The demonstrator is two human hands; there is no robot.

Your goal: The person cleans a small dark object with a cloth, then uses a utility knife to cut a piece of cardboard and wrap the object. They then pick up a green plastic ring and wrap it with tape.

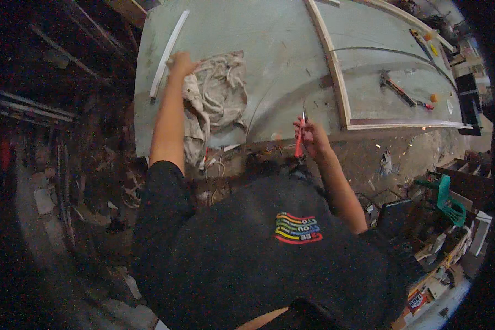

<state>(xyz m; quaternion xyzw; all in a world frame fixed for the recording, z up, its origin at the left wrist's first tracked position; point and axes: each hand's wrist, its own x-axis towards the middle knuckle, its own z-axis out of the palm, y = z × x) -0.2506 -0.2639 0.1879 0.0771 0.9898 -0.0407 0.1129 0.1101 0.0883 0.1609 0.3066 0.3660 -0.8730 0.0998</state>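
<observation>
Along the far left of the grey-green worktable (275, 49) lies a long thin white strip of trim (169, 52), running away from the person at a slight slant. The left hand (181, 63) is stretched out just beside its middle, resting on the upper corner of a crumpled, stained off-white cloth (217, 93); the fingers look curled down onto the fabric, but whether they pinch it or merely press on it cannot be told from this height. The cloth sprawls toward the near table edge, where a few loose pale wires or cords (214, 165) dangle. Further right, close to the body and above the table's near edge, the right hand (311, 135) is closed around a slim red-handled tool (300, 137), held upright with its thin metal tip pointing away; it may be small pliers or a cutter, too small to say. Right again, a pale wooden frame (335, 71) lies flat on the table, with a dark hammer-like tool (396, 91) inside it, well apart from both hands. My judgement is that the work is at a gathering stage: one hand steadying or fetching at the cloth and strip, the other keeping the tool ready. The next move would call for a firm hold with the left hand and for bringing the tool tip across.
</observation>
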